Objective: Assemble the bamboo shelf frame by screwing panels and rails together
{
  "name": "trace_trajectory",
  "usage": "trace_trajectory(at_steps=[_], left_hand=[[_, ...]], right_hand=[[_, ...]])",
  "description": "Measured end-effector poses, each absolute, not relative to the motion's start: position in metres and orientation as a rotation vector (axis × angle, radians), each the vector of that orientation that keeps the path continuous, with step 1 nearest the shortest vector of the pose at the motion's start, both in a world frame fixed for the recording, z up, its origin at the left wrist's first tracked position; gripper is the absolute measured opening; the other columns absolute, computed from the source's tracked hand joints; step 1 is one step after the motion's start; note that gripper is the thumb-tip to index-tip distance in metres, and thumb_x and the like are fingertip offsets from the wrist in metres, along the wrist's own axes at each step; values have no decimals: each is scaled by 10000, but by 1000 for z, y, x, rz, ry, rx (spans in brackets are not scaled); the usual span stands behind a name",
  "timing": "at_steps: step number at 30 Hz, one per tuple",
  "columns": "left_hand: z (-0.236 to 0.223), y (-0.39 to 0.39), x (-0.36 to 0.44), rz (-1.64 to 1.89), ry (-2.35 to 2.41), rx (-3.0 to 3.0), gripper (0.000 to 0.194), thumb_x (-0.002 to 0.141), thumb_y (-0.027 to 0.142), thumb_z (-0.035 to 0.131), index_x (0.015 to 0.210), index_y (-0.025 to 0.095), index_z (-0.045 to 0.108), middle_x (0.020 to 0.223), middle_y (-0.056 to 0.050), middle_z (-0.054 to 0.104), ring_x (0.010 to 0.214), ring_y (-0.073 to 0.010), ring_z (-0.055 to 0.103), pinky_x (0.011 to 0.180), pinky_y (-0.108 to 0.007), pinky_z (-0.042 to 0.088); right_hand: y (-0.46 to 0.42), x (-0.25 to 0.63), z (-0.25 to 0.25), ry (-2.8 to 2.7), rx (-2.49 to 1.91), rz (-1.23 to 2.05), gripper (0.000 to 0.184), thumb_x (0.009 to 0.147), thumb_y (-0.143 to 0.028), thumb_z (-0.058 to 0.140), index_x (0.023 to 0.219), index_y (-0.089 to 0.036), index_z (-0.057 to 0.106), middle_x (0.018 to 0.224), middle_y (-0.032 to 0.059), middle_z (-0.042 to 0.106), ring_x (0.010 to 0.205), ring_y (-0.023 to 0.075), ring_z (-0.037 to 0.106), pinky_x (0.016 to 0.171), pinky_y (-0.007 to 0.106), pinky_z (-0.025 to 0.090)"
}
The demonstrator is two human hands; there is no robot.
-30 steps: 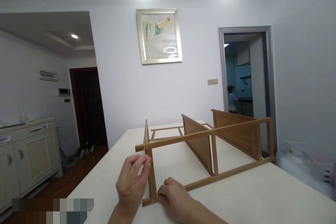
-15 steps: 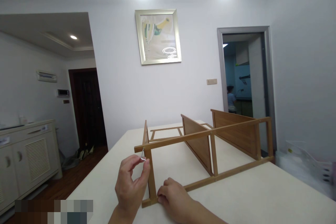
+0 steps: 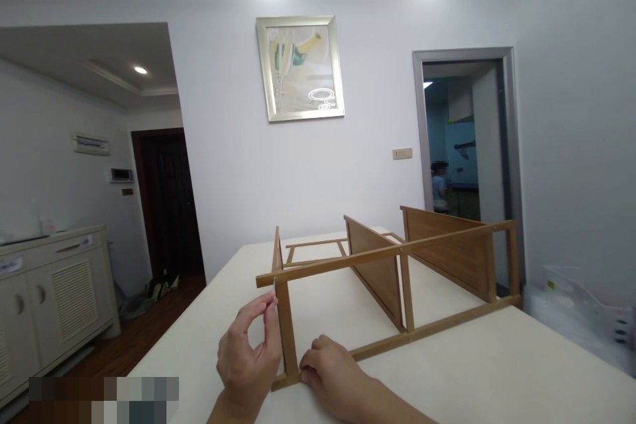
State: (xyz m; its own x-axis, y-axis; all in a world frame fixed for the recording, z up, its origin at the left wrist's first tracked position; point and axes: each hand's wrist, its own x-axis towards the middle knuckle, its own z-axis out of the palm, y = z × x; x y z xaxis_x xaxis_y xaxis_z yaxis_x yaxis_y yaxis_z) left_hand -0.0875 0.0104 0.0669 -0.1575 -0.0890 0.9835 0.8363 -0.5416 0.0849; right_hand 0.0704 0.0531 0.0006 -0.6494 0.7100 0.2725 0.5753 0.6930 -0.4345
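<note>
Small metal hex key [image 3: 274, 285], one: held at the near left corner of a wooden shelf frame [image 3: 406, 298], its shaft rising beside the end crosspiece [image 3: 285, 324] to the upper rail [image 3: 338, 264]. Only a sliver shows.

Left hand [image 3: 248, 351]: thumb and forefinger pinched narrow on the key. Half a second ago they stood parted, the key's bent arm exposed between them; now they have come together and cover that arm. Judged significance: a renewed grip for turning a fastener at this joint, work there apparently unfinished. Whether the fastener has moved cannot be told.

Right hand [image 3: 335, 371]: unchanged; fingers curled at the lower rail [image 3: 382, 344], close by the crosspiece foot. Firm grasp or light rest, cannot tell; presumably steadying.

Frame: on its side on the tabletop [image 3: 497, 364], not visibly shifted; middle panel [image 3: 380, 281] and right-hand panel [image 3: 462, 262] standing on edge.
</note>
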Motion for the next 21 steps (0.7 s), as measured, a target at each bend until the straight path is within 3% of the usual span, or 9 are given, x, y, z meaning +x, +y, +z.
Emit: trace_trajectory(at_steps=[5,10,15,21], left_hand=[[64,11,-94,-1780,-999,-1385,281,826,62,660,1075,190,642,915,-14,757,782,-139,736,750,-264,595],[72,5,-91,-2128,-1108,-1654,154,913,199,575,992,198,708,1014,-48,729,788,-146,715,727,-281,610],[79,-1,-82,-2492,-1173,-1810,207,934,311,549,1033,199,691,1119,-71,703,695,-136,682,653,-295,598],[77,1,-85,-2620,-1204,-1847,240,934,367,549,1032,197,687,1094,-70,689,662,-121,653,624,-275,548]], right_hand=[[54,71,2,-2495,-996,442,211,888,-257,534,968,-223,726,939,55,667,929,198,586,783,270,400],[54,71,2,-2495,-1000,441,215,887,-258,533,971,-219,728,943,59,667,940,201,583,792,272,401],[54,71,1,-2489,-996,450,214,886,-266,538,975,-219,726,925,61,672,935,204,584,797,269,404],[56,73,1,-2460,-984,468,252,914,-309,510,1021,-221,720,958,65,695,974,210,596,833,267,411]])
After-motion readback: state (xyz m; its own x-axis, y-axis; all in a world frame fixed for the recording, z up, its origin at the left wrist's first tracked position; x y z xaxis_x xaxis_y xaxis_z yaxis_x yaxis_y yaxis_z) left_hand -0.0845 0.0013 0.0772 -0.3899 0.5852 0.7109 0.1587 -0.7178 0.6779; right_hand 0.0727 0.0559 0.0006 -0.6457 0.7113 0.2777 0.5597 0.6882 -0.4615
